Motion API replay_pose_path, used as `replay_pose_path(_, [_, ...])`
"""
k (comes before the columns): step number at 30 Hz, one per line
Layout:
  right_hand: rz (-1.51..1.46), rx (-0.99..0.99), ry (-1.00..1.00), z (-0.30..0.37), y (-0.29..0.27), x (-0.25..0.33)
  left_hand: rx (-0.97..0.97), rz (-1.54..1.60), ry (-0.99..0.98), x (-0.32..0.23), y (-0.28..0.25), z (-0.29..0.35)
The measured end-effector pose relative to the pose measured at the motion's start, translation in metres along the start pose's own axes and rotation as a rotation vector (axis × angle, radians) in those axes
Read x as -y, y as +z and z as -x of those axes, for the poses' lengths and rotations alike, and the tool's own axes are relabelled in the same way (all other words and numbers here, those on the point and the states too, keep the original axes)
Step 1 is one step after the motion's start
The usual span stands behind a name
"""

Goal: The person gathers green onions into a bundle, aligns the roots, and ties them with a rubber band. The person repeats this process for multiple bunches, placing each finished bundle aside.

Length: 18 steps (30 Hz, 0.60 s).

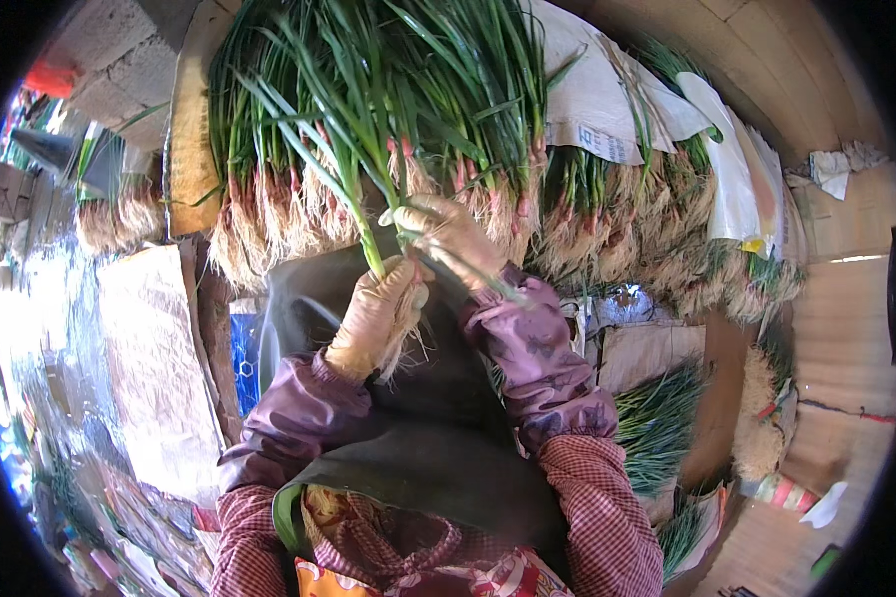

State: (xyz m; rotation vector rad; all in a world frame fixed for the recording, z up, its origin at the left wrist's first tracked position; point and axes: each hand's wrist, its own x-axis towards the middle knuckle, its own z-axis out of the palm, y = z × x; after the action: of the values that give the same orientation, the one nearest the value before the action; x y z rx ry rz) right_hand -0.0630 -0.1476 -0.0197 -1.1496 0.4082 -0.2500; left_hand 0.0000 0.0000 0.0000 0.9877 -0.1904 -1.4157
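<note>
"Several green onions with pale, stringy roots [134, 204] are bunched at your far left, and below them you have a pale tan sheet [159, 368]. Next comes a broad heap of dark-green onions with reddish stems [244, 199], roots toward you."

"And your left hand?"

"Your left hand [370, 316], in a pale yellow rubber glove, has its fingers clenched around the root end of a long green-leaved onion [364, 234]. Whitish roots [400, 333] hang below your grip. You have that onion up in front of your dark, smooth apron [418, 438], its leaves pointing away from you."

"Is your right hand grasping anything?"

"Your right hand [453, 234], gloved alike, is just beside it, fingers curled in close to the stalk. Your wrist is crossed by a blurred pale strip [486, 276]; I cannot tell whether your fingers pinch it."

"What lies farther right of you?"

"Another row of rooted green onions [607, 209], partly covered by a white printed sack [607, 99]; nearer you, thin dark-green leaves [657, 428] are piled."
</note>
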Motion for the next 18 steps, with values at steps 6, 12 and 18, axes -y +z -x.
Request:
replay_pose_path(6, [-0.28,-0.011,-0.146,-0.002,0.0,-0.023,0.065,-0.004,-0.025,-0.006,-0.001,0.011])
replay_pose_path(12, [1.02,-0.664,-0.343,0.008,0.013,-0.024,0.061,0.072,0.041,-0.002,-0.011,0.004])
replay_pose_path(18, [1.644,0.012,0.039,0.116,-0.089,-0.086,-0.051,0.029,0.092,-0.009,0.002,0.019])
